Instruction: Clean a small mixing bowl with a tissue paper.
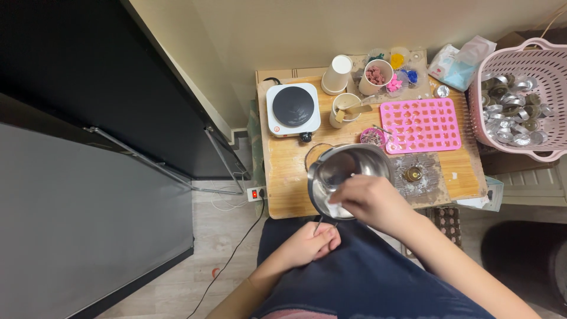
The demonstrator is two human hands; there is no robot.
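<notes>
Steel pot (348,171) is our landmark, at the table's near edge. Left of it and below, our left hand (310,243) is closed on its thin handle. Over the near rim our right hand (372,202) pinches something white — we'd judge wiping or scraping the inside; next calls for steady turning. Pot tilts toward us, handle's long axis pointing to our lap. Right of it: pink mould (420,125).

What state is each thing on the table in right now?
Metal pot: tilted, right hand reaching inside.
Left hand: gripping the pot's handle.
Hot plate: bare, nothing on it.
Pink mold: flat, cavities look empty.
White cup: upside down.
Basket: filled with metal cups.
</notes>
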